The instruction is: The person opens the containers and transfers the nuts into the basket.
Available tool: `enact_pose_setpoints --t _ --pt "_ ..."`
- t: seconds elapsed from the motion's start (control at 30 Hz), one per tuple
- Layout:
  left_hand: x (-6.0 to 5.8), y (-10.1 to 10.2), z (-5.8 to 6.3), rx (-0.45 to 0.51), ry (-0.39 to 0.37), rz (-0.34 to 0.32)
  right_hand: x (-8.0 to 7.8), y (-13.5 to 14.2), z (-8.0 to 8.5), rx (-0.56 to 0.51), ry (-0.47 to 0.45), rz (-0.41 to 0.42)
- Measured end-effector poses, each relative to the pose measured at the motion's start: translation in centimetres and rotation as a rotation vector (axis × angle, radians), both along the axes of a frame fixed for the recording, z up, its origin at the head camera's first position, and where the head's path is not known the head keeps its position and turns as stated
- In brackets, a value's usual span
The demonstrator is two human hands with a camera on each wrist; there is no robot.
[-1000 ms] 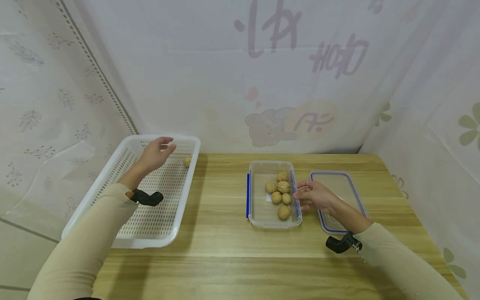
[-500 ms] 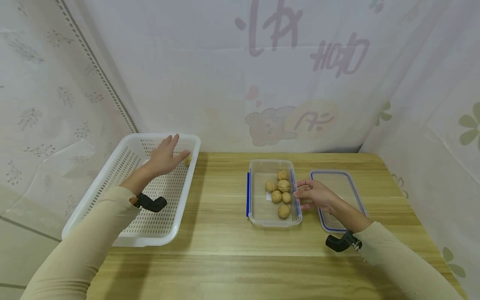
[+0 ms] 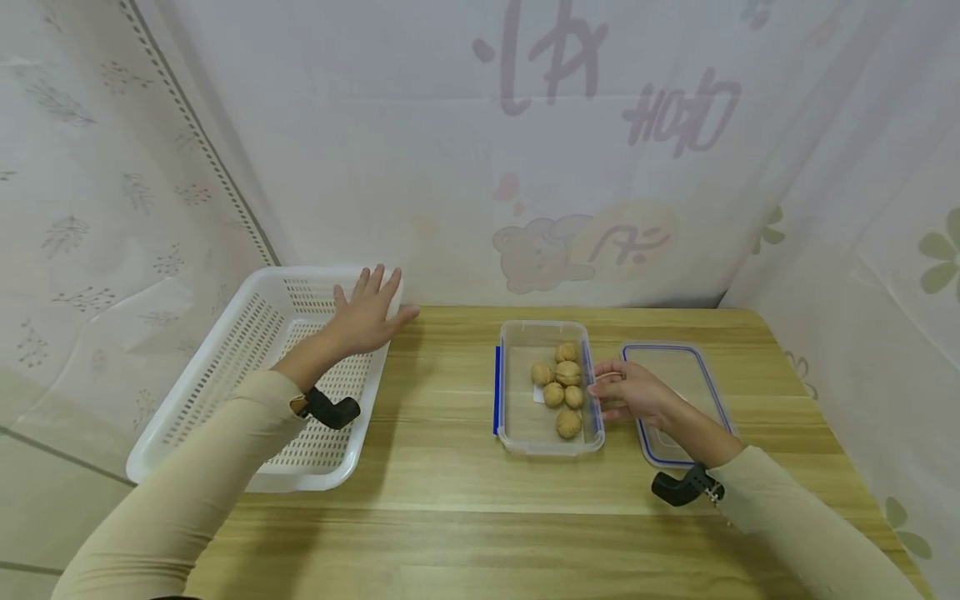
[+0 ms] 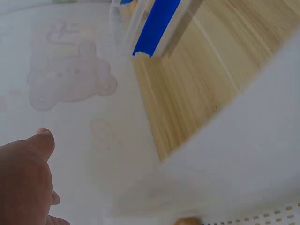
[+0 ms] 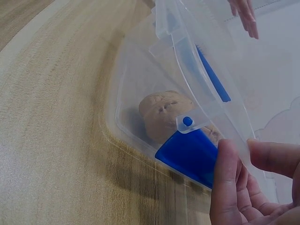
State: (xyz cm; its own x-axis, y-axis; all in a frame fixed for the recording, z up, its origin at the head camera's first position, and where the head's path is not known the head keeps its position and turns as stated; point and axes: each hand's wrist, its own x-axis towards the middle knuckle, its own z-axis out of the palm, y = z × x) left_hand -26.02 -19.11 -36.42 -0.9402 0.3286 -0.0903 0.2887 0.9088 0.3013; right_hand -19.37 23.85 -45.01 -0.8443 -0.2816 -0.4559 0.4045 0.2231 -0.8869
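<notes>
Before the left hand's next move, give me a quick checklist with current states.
1. Left hand carrying a walnut: not ok, fingers spread, none seen in it.
2. Walnut left in basket: ok, one shows at the left wrist view's bottom edge.
3. Box steadied: ok, right hand holds its right wall.
4. Box open: ok, lid lies beside it.
5. Room in box: ok, bare floor left of the six walnuts.
6. Left hand clear of basket rim: cannot tell, contact unclear.
</notes>
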Motion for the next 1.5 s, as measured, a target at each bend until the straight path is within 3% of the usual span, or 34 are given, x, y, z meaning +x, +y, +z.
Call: enact_pose_setpoints --t 0.57,1.17,1.5 --pt "1.5 6.0 0.0 0.054 -0.013 -0.173 0.1 0.2 -0.3 0.001 0.007 -0.001" --pt "1.4 12.3 -1.4 0.067 -0.074 -0.324 0.1 0.1 -0.1 -0.005 -0.008 -0.004" --pt "1.9 15.0 -1.9 0.086 -0.121 -0.369 -0.1 0.2 0.0 -0.016 0.008 0.018"
